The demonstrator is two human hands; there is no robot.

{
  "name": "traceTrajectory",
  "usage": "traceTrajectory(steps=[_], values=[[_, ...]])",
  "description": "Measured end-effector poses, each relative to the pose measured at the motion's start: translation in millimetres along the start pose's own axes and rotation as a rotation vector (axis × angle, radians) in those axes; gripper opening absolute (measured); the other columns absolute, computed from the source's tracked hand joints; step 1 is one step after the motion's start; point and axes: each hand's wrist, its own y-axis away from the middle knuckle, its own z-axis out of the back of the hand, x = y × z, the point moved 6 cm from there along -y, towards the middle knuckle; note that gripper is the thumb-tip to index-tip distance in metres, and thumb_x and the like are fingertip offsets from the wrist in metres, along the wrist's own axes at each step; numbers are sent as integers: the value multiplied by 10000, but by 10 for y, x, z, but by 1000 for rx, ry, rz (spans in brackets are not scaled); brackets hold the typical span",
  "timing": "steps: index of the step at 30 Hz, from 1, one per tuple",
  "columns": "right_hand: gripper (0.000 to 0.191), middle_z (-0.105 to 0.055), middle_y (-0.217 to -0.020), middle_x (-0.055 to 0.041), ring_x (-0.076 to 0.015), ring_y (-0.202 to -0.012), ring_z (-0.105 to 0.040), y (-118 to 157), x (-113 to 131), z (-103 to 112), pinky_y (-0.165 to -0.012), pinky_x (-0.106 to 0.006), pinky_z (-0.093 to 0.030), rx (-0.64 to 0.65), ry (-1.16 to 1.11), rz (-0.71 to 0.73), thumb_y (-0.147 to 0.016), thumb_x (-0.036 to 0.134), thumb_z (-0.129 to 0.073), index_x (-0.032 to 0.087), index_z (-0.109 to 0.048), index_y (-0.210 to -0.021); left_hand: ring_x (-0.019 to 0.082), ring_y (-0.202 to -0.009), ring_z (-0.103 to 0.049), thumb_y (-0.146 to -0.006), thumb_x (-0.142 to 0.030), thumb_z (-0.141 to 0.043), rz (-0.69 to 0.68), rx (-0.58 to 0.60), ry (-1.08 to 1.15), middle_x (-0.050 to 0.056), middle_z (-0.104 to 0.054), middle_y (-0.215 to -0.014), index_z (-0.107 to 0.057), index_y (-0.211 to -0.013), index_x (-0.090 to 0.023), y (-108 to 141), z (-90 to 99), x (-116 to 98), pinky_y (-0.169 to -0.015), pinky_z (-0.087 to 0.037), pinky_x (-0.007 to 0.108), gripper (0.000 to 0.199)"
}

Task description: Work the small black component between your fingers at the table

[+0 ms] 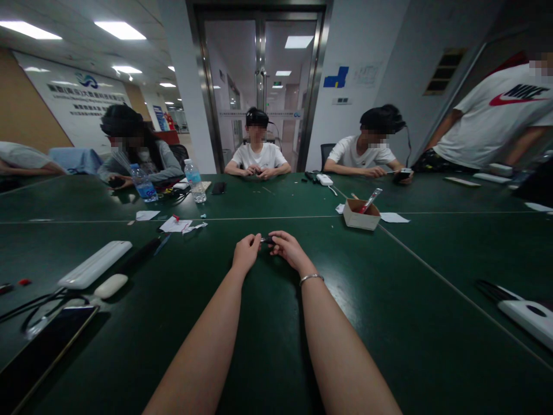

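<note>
Over the middle of the dark green table (276,311), both my hands meet around a small black piece with a shiny metal end (267,240). Its exact kind is too small to make out. My left hand (247,252) is closed, fingertips pinching the metal end. Thumb and fingers of my right hand (290,251) are closed round the black part. A silver bracelet (311,278) circles my right wrist. The fingers hide much of the piece.
Left of me lie a white power bank (95,264), cables, a white earphone case (111,286) and a phone (47,351). A small open box (362,217) with a tool in it stands ahead right. Water bottles (196,180) stand ahead left. Several people sit opposite.
</note>
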Motion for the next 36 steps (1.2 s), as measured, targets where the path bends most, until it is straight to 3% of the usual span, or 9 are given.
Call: traceTrajectory(steps=[9,16,26,36], values=[[212,-605,-607,19,-87,-527,-552,-30,-24,-17,-593,-255,-524,47,48,15,-719,231,-684,172,-630,-915,145,-598,-548,-860,-578,-327,-17,20,-55,12,-618,-653,-584,-677,-193,29,0,-71,-571,-363,256,498],[282,-637,-743,2,-64,-521,-538,-35,-27,-15,-565,-232,-482,110,122,47,-704,268,-712,180,-629,-959,153,-583,-564,-869,-570,-289,-8,11,-100,27,-635,-627,-591,-632,-186,20,9,-76,-560,-342,266,543],[327,-544,-665,45,-77,-587,-535,-2,28,-57,-572,-220,-459,167,176,82,-660,243,-733,184,-629,-964,154,-516,-543,-869,-575,-279,88,13,-94,18,-600,-538,-555,-538,-193,14,37,-47,-564,-357,272,576],[333,-584,-727,26,-71,-564,-524,42,81,-97,-532,-203,-458,173,166,125,-631,203,-734,196,-639,-950,157,-497,-536,-873,-515,-290,158,16,-40,28,-602,-537,-557,-531,-192,-13,37,-17,-557,-369,283,541]])
